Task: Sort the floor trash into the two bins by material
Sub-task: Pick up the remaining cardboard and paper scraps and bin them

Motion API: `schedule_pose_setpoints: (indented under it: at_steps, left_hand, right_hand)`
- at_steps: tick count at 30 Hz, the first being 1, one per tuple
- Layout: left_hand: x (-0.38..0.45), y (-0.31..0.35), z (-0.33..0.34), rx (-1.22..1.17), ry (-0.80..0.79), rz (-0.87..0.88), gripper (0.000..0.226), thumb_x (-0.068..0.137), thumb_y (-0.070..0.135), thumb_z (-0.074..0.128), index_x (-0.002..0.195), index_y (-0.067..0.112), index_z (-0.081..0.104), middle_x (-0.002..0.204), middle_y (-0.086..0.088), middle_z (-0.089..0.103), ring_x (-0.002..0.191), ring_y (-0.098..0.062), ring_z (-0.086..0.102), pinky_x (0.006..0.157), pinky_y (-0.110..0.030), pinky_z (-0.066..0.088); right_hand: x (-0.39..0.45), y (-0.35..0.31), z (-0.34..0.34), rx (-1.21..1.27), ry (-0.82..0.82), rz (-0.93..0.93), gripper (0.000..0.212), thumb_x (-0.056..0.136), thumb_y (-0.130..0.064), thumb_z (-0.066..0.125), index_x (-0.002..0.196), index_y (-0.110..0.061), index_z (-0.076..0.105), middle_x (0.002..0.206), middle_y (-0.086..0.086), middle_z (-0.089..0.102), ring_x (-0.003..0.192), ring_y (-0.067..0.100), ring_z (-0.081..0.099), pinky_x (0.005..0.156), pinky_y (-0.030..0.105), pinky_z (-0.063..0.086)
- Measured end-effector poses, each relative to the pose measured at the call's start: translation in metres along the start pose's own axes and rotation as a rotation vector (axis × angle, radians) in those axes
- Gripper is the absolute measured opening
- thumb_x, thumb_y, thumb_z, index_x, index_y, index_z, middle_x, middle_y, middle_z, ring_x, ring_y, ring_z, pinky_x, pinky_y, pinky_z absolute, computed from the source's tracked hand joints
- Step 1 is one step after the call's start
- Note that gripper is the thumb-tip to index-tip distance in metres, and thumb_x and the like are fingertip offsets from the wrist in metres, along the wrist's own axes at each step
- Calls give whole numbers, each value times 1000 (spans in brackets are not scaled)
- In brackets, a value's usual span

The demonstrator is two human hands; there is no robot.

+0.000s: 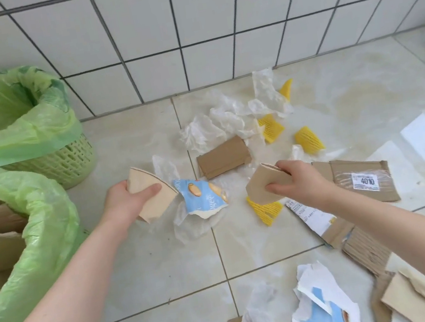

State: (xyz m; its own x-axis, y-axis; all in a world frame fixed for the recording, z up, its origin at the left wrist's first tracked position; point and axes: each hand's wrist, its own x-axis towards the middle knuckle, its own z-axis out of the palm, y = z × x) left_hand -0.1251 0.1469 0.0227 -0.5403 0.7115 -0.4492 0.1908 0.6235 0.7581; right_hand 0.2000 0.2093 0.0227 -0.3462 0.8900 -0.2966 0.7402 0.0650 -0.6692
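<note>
Plainly light and stiff, the flattened paper cup (152, 197) pinched in the left hand (125, 201) and the cardboard piece (263, 184) gripped by the right hand (294, 181) handle best by their edges.

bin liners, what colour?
Light green, translucent, on both bins: the far one and the near one. Head view, left side.

wall (209, 19): white square tiles, dark grout | floor (162, 269): glossy beige tiles, daylit
</note>
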Motion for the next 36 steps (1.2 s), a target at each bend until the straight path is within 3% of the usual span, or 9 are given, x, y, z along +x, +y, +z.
schedule_pose_setpoints:
  at_steps: [4, 9, 16, 19, 22, 26, 29, 32, 36]
  left_hand:
    - [-18, 16, 31, 61, -123, 40, 30, 77, 9, 78, 100, 11, 58, 85, -3, 63, 69, -16, 61, 45, -25, 50]
    - [-29, 35, 70, 244, -317, 89, 23, 84, 22, 72, 98, 6, 65, 90, -10, 68, 71, -21, 63, 61, -30, 48]
    - [-9, 71, 127, 401, -400, 197, 15, 94, 26, 57, 97, 11, 59, 85, -9, 59, 67, -20, 55, 50, -23, 37]
    - [12, 78, 145, 472, -380, 230, 25, 96, 27, 54, 106, 5, 57, 98, -14, 61, 83, -23, 56, 54, -26, 39]
    - [36, 80, 156, 552, -350, 246, 43, 89, 39, 61, 113, 3, 57, 112, -15, 63, 100, -32, 61, 81, -39, 52]
    - [55, 76, 166, 778, -341, 287, 64, 78, 51, 68, 119, 4, 57, 123, -16, 58, 111, -34, 57, 93, -41, 48]
    - [57, 74, 174, 778, -385, 257, 70, 77, 51, 70, 125, 3, 51, 127, -14, 54, 115, -32, 54, 91, -35, 46]
    - [61, 68, 178, 793, -382, 250, 62, 78, 43, 74, 119, 1, 51, 122, -15, 54, 110, -30, 56, 82, -33, 45]
    - [59, 66, 178, 926, -321, 329, 71, 73, 49, 76, 119, 2, 50, 127, -15, 49, 117, -34, 48, 92, -38, 43]
  right_hand:
    - [-23, 22, -14, -89, -53, 6, 27, 79, -21, 72, 69, -17, 47, 62, -5, 46, 59, 12, 42, 51, 20, 31]
    - [-32, 56, -49, -268, -242, 61, 29, 77, -24, 73, 67, -20, 46, 65, -5, 48, 64, 16, 47, 54, 25, 31]
    - [-15, 103, -108, -379, -295, 172, 7, 81, -18, 63, 83, -17, 56, 80, 2, 57, 78, 22, 52, 65, 32, 40]
    - [-6, 123, -117, -509, -364, 228, 20, 82, -22, 62, 98, -11, 59, 100, 6, 55, 92, 26, 52, 73, 33, 43]
    - [1, 136, -116, -636, -374, 238, 23, 82, -31, 64, 101, -21, 57, 128, 1, 40, 109, 27, 37, 96, 41, 41]
    - [5, 144, -107, -660, -338, 263, 44, 79, -36, 68, 118, -23, 53, 147, 1, 27, 125, 30, 27, 101, 42, 39]
    - [6, 151, -101, -691, -332, 286, 72, 74, -42, 72, 136, -25, 39, 148, 2, 27, 130, 32, 27, 105, 46, 35]
    - [5, 156, -97, -687, -304, 286, 78, 66, -46, 77, 129, -25, 37, 139, 3, 36, 124, 33, 34, 103, 50, 34]
    - [4, 157, -97, -652, -283, 284, 92, 61, -46, 80, 135, -30, 27, 131, 3, 39, 120, 32, 37, 101, 49, 36]
